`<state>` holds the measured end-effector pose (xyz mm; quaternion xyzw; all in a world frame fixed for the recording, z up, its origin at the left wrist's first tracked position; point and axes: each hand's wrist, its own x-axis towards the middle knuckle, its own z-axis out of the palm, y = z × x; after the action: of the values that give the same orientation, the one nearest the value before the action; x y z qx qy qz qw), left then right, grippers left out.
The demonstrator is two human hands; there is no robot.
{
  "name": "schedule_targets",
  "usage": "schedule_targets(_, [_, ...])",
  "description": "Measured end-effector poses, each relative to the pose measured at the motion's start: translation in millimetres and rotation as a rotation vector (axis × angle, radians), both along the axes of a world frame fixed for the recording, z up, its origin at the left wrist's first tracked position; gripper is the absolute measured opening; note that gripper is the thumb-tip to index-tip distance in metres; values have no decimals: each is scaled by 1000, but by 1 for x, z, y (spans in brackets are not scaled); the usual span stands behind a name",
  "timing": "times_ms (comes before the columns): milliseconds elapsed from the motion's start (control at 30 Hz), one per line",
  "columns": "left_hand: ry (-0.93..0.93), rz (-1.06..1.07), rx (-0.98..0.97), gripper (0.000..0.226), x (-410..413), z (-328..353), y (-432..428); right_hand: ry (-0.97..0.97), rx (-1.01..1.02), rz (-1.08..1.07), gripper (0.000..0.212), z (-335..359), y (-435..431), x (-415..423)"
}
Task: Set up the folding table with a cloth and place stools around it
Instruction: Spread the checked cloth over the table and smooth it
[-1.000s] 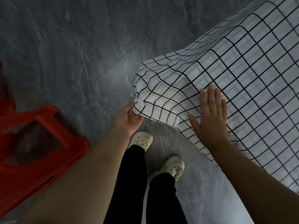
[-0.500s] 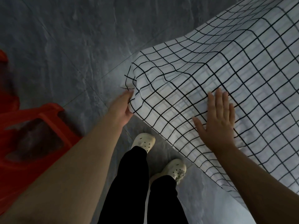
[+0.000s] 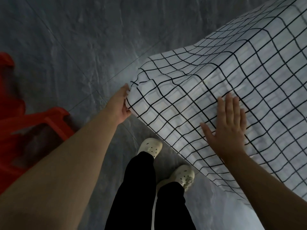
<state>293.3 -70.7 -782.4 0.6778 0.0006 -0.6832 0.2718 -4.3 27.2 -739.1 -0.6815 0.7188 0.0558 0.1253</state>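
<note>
While the left hand (image 3: 120, 105) pinches the grid-checked cloth (image 3: 232, 100) by its hanging corner, the right hand (image 3: 227, 128) lies flat and unclenched on the draped desk edge; cloth runs rightward from that pinch; red stool (image 3: 33, 127) waits left.

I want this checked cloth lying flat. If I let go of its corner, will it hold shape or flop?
Probably flop: the cloth sags in soft waves between the left hand pinching its corner and the flat right hand. It looks thin and light. Its slight sheen hints it may slide.
</note>
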Motion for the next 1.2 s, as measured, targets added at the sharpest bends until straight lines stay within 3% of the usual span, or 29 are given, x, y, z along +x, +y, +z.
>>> schedule_targets(233, [-182,-135,-19,19,24,2,-20,-2,-7,-6,83,0,0,1])
schedule_targets(367, [-124,-37,-56,13,49,6,-37,7,-10,-5,83,1,0,1])
schedule_targets(500, [-29,144,-103,24,63,14,-58,-3,-11,-4,83,1,-1,1])
schedule_targets(700, [-381,-17,-118,6,55,-9,-80,-12,-11,3,83,3,-1,0])
schedule_targets(767, [-635,-104,-133,45,48,-13,-83,-19,-6,-3,81,4,-1,0])
schedule_targets(833, [-836,-263,-288,66,24,-4,-79,-28,-1,-13,79,8,-2,0])
schedule_targets(933, [-840,-800,-841,61,-45,38,-55,-85,4,-48,71,14,-7,-3])
schedule_targets(1033, [-773,-1312,-1262,59,-109,68,-36,-203,-35,-75,60,24,-12,-13])
schedule_targets(1100, [-755,-1630,-1399,62,-142,70,-33,-311,-93,-124,56,29,-15,-23])
schedule_targets(1200, [-733,-1970,-1370,73,-192,66,-31,-322,-177,-249,52,34,-13,-52])
